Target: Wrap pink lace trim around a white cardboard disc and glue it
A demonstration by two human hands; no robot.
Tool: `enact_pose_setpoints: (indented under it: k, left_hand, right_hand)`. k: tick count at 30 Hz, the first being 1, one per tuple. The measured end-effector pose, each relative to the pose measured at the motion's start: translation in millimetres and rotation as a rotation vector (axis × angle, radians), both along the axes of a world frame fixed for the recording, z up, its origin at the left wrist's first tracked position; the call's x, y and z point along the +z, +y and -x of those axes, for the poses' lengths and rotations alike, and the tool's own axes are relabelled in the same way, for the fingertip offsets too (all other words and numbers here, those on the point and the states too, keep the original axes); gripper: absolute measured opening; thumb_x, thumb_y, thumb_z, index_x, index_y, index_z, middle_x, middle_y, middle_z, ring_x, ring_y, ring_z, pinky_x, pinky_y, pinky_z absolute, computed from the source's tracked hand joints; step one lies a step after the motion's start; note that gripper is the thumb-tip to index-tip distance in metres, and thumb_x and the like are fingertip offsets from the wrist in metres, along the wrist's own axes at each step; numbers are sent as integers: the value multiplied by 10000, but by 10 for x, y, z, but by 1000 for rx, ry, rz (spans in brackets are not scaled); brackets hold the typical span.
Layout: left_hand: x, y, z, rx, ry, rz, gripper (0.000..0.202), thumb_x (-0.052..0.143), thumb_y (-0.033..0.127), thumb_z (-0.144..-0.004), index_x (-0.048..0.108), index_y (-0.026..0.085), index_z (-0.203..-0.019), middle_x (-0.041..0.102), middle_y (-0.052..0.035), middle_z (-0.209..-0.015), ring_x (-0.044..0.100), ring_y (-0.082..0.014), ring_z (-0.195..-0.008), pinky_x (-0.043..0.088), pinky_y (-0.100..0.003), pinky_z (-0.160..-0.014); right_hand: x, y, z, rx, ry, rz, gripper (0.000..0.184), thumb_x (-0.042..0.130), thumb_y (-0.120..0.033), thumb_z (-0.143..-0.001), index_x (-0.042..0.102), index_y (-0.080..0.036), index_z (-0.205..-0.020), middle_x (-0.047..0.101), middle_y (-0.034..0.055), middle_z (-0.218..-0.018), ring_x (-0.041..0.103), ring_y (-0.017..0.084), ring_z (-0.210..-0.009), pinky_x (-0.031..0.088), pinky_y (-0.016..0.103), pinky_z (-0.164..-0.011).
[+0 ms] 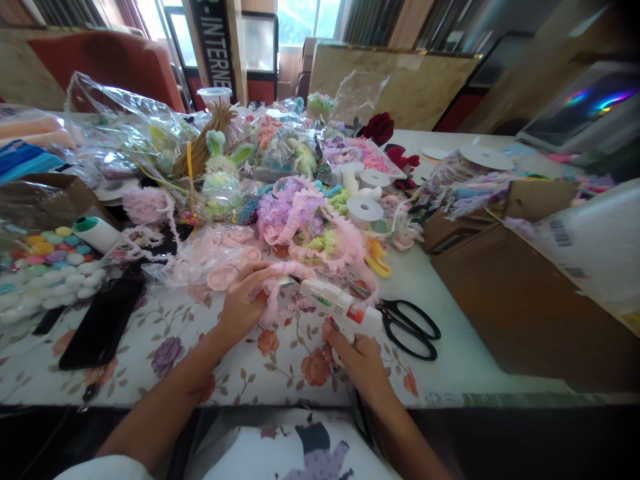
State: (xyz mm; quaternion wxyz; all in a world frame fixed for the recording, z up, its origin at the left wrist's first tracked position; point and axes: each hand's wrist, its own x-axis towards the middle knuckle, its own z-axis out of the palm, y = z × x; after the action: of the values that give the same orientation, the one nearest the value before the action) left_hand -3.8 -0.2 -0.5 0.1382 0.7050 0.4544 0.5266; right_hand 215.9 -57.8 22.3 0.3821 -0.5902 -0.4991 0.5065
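Observation:
My right hand (pixel 357 357) is wrapped round the handle of a white hot glue gun (pixel 340 305), whose nozzle points left toward my other hand. Pinched in the fingers of my left hand (pixel 247 303) is a pink ruffled ribbon (pixel 271 303), one end hanging below the fingers. The glue gun's tip is close to the ribbon; whether they touch I cannot tell. From there the ribbon loops back over the pile. Black-handled scissors (pixel 413 328) lie just right of the glue gun, their blades partly hidden behind it.
A phone (pixel 103 323) and a bag of pompoms (pixel 55 273) lie at left, by a thread cone (pixel 96 233). Craft supplies and ribbon spools (pixel 365 209) heap across the back. A cardboard box (pixel 540 300) stands at right. Flowered cloth (pixel 240 373) covers the front.

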Motion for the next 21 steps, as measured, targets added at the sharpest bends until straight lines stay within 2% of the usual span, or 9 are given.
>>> enact_pose_setpoints:
  k: [5,13,17,21]
  left_hand:
    - [16,0,-4,0,-8,-2,384,547,56,-810,682,277,-1095,665,-46,-1127,622,-181,-1075,526,-322,-923]
    - [38,-5,-22,-17,-24,5,402,530,26,-787,684,253,-1081,668,-40,-1092,636,-169,-1032,520,-309,-925]
    - [49,-6,-31,-23,-30,1,403,523,13,-780,687,240,-1070,671,-43,-1076,640,-166,-1015,523,-304,-918]
    - [50,-9,-27,-24,-33,6,388,533,22,-789,686,242,-1069,670,-41,-1074,638,-163,-1014,522,-301,-915]
  right_hand:
    - [42,-4,-10,-29,-5,-53,300,659,-479,-753,660,-182,-796,551,-16,-490,466,146,-451,369,258,-457]
    - [1,-8,31,63,26,-53,325,620,-493,-790,582,-188,-685,539,-11,-459,486,142,-422,393,252,-426]
    - [7,1,74,49,69,-11,301,632,-467,-786,575,-187,-690,552,-6,-465,534,155,-430,414,250,-420]
    - [-7,15,75,66,37,-29,335,639,-457,-773,544,-193,-592,545,-1,-449,531,151,-419,410,245,-416]
